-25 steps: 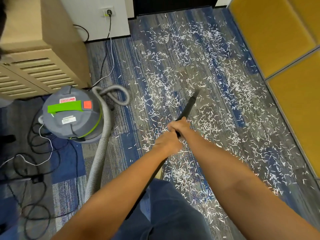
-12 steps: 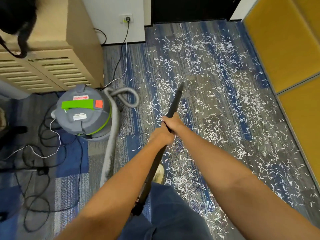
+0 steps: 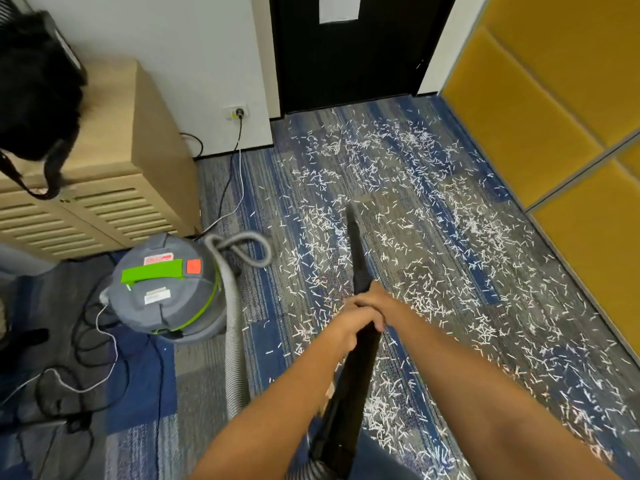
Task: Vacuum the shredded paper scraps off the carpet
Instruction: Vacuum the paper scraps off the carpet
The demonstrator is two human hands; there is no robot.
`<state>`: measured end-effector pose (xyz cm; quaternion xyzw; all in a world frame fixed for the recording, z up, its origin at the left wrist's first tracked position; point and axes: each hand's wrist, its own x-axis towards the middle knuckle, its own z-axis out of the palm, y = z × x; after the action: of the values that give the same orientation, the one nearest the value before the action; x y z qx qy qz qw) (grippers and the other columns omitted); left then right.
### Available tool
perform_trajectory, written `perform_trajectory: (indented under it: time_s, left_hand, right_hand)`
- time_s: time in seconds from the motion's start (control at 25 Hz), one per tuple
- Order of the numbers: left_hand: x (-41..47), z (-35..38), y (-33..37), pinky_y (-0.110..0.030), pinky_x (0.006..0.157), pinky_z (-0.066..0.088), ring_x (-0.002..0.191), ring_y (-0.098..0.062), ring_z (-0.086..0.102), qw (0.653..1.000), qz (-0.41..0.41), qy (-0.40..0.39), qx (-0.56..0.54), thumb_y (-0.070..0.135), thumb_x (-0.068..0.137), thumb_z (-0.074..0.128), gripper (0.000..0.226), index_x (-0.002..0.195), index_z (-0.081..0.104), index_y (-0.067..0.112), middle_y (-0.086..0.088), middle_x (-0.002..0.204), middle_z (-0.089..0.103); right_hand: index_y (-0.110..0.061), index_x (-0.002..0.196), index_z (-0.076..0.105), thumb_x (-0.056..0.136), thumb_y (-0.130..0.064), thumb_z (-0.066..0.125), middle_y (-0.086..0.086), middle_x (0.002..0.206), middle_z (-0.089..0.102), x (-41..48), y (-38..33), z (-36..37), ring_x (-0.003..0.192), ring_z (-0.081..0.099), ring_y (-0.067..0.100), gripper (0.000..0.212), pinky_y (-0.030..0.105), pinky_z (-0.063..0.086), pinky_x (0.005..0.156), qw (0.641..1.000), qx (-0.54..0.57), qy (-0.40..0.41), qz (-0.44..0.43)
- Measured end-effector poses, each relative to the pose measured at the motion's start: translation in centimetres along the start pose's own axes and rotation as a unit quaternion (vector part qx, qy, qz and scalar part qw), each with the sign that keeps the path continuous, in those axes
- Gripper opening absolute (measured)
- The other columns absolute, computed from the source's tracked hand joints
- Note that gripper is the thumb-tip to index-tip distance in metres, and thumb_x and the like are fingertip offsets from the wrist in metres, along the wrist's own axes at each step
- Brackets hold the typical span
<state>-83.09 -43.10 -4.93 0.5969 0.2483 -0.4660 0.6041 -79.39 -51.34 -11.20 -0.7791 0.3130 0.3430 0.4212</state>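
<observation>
The thin white shredded paper scraps (image 3: 415, 209) lie scattered across the blue-and-grey striped carpet (image 3: 263, 202), feather-light and loose, so we judge suction lifts them easily. We hold the stiff-looking black plastic vacuum wand (image 3: 358, 265) at mid-length, our left hand (image 3: 344, 329) and right hand (image 3: 379, 301) both wrapping their fingers round it, while its ribbed grey hose (image 3: 233, 341) trails to the grey-and-green canister vacuum (image 3: 162, 292).
</observation>
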Motion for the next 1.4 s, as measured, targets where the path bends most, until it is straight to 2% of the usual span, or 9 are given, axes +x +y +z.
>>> perform_trajectory:
  time_s: [0.32, 0.44, 0.64, 0.8, 0.92, 1.0, 1.16, 1.24, 1.4]
  left_hand:
    - [0.0, -4.0, 0.6, -0.029, 0.053, 0.040, 0.062, -0.028, 0.048, 0.995, 0.031, 0.032, -0.087, -0.022, 0.068, 0.022, 0.028, 0.059, 0.036, 0.000, -0.009, 0.062, 0.037]
    - [0.5, -5.4, 1.8, -0.030, 0.056, 0.044, 0.070, -0.029, 0.053, 0.994, 0.019, 0.017, 0.108, -0.021, 0.074, 0.024, 0.028, 0.076, 0.043, -0.001, -0.012, 0.067, 0.043]
    - [4.1, -9.3, 4.8, -0.040, 0.077, 0.056, 0.093, -0.032, 0.064, 0.876, 0.072, 0.142, 0.456, 0.012, 0.095, 0.038, 0.028, 0.113, 0.058, 0.002, -0.019, 0.107, 0.061]
    - [6.3, -9.5, 6.2, -0.048, 0.080, 0.054, 0.086, -0.032, 0.062, 0.980, 0.036, 0.045, 0.191, 0.019, 0.098, 0.039, 0.025, 0.121, 0.047, 0.013, -0.019, 0.111, 0.061]
    - [7.0, -8.4, 6.9, -0.038, 0.059, 0.056, 0.070, -0.024, 0.059, 0.999, -0.023, -0.027, -0.002, 0.025, 0.097, 0.038, 0.019, 0.107, 0.049, 0.013, -0.013, 0.088, 0.060]
    - [7.7, -8.5, 7.4, -0.031, 0.051, 0.047, 0.062, -0.019, 0.050, 0.999, -0.030, -0.007, -0.018, 0.025, 0.097, 0.037, 0.016, 0.094, 0.047, 0.012, -0.007, 0.072, 0.050]
    - [9.8, -8.7, 6.6, -0.022, 0.045, 0.040, 0.058, -0.012, 0.041, 0.997, 0.010, 0.074, 0.027, 0.019, 0.099, 0.045, 0.048, 0.143, 0.032, 0.002, -0.001, 0.070, 0.042]
    - [10.5, -8.0, 6.4, -0.018, 0.042, 0.039, 0.059, -0.010, 0.040, 0.995, 0.033, 0.090, 0.040, 0.019, 0.099, 0.044, 0.052, 0.144, 0.029, -0.004, 0.001, 0.071, 0.040]
    - [10.2, -6.0, 7.8, -0.028, 0.050, 0.037, 0.059, -0.016, 0.041, 0.991, 0.045, 0.123, -0.019, 0.012, 0.100, 0.039, 0.052, 0.149, 0.021, 0.007, -0.005, 0.072, 0.043]
  right_hand:
    - [-0.004, 0.119, 0.052, 0.078, -0.001, 0.065, 0.012, 0.086, 0.057, -1.6, -1.5, 1.9, 0.074, 0.056, 0.025, 0.043, 0.034, 0.051, 0.072, 0.973, 0.228, 0.002, 0.022]
    - [-0.004, 0.126, 0.046, 0.085, -0.001, 0.059, 0.014, 0.093, 0.058, -1.8, -2.9, 3.2, 0.080, 0.055, 0.025, 0.043, 0.037, 0.049, 0.079, 0.986, 0.160, 0.038, 0.013]
    - [-0.006, 0.136, 0.030, 0.084, -0.008, 0.059, 0.014, 0.119, 0.056, -2.6, -6.6, 4.3, 0.091, 0.055, 0.024, 0.060, 0.031, 0.045, 0.070, 0.996, -0.069, 0.050, 0.020]
    - [-0.002, 0.138, 0.029, 0.083, -0.007, 0.062, 0.014, 0.130, 0.050, -3.3, -9.5, 3.2, 0.114, 0.056, 0.027, 0.064, 0.030, 0.046, 0.080, 0.970, -0.235, 0.055, 0.008]
    - [-0.005, 0.141, 0.029, 0.081, -0.005, 0.063, 0.013, 0.123, 0.053, -3.8, -10.4, 1.6, 0.109, 0.058, 0.026, 0.069, 0.029, 0.046, 0.077, 0.954, -0.297, 0.049, -0.019]
    - [-0.007, 0.143, 0.028, 0.081, -0.004, 0.063, 0.012, 0.120, 0.055, -4.3, -10.2, 1.7, 0.102, 0.058, 0.025, 0.071, 0.028, 0.046, 0.075, 0.951, -0.307, 0.035, -0.031]
    - [-0.003, 0.151, -0.002, 0.088, -0.002, 0.057, 0.013, 0.126, 0.052, -4.8, -9.3, 4.4, 0.109, 0.056, 0.026, 0.086, 0.029, 0.045, 0.078, 0.945, -0.325, 0.004, -0.043]
    - [-0.001, 0.149, -0.010, 0.086, -0.002, 0.058, 0.012, 0.119, 0.056, -4.7, -9.1, 3.4, 0.106, 0.058, 0.026, 0.092, 0.028, 0.045, 0.075, 0.958, -0.279, 0.001, -0.067]
    - [-0.012, 0.137, 0.030, 0.074, -0.011, 0.070, 0.010, 0.105, 0.057, -5.8, -7.9, -1.0, 0.086, 0.059, 0.024, 0.075, 0.032, 0.055, 0.072, 0.971, -0.203, -0.065, -0.107]
